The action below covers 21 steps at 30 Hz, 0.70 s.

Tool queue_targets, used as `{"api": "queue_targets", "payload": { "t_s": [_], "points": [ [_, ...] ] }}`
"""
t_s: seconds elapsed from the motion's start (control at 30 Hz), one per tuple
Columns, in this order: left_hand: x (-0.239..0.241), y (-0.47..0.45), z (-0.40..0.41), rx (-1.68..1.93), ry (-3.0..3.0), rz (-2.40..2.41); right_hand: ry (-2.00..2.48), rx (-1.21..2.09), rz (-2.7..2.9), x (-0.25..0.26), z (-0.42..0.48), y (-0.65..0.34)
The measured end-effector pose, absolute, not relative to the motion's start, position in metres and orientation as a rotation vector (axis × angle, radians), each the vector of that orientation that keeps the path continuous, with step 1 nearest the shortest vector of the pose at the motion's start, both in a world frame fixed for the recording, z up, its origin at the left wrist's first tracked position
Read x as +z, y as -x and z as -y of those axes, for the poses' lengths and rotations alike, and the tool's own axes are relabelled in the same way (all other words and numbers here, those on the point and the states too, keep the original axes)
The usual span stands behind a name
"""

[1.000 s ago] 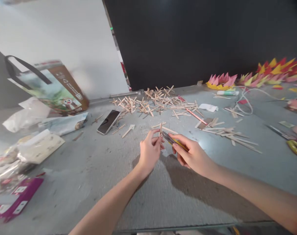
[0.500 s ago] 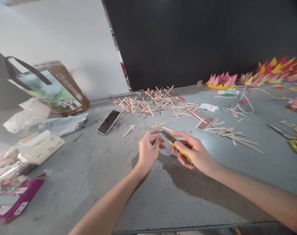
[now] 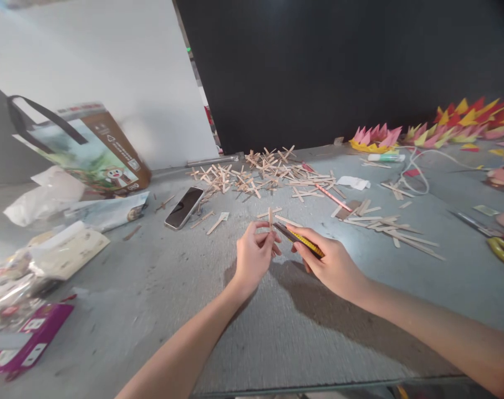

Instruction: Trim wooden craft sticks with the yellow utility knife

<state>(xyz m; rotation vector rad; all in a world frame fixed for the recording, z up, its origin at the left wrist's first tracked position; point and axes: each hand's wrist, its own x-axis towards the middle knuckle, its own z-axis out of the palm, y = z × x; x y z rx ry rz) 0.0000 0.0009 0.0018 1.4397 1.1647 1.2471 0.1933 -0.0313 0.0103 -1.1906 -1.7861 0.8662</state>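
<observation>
My left hand (image 3: 254, 256) pinches a short wooden stick (image 3: 270, 218) upright between thumb and fingers, above the grey table (image 3: 276, 332). My right hand (image 3: 329, 260) is closed round a yellow utility knife (image 3: 304, 239), its dark blade end touching the stick near my left fingertips. Both hands hover close together at the table's middle. Behind them lies a heap of crossed wooden sticks (image 3: 260, 172), and loose flat sticks (image 3: 385, 227) lie to the right.
A phone (image 3: 184, 206) lies left of the hands. A printed carton with a black strap (image 3: 85, 147), plastic bags and a purple box (image 3: 27, 343) crowd the left side. Paper flowers (image 3: 376, 137), a glue tube (image 3: 385, 157), a white cable and yellow-handled scissors (image 3: 503, 249) sit at right.
My right hand has turned the knife back so its yellow side faces up, the blade again against the stick. My left hand has barely moved.
</observation>
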Motion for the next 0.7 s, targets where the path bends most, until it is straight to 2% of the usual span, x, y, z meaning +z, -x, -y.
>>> {"api": "queue_targets", "payload": {
  "t_s": [0.47,0.7],
  "points": [
    [0.0034,0.0011,0.0018,1.240,-1.491,-1.215,1.221,0.739,1.868,0.0128,0.0342,-0.1920],
    [0.0009,0.0030,0.0014,1.207,-1.581,-1.273,1.177,0.556,1.961,0.0095,0.0325,-0.1920]
  ]
}}
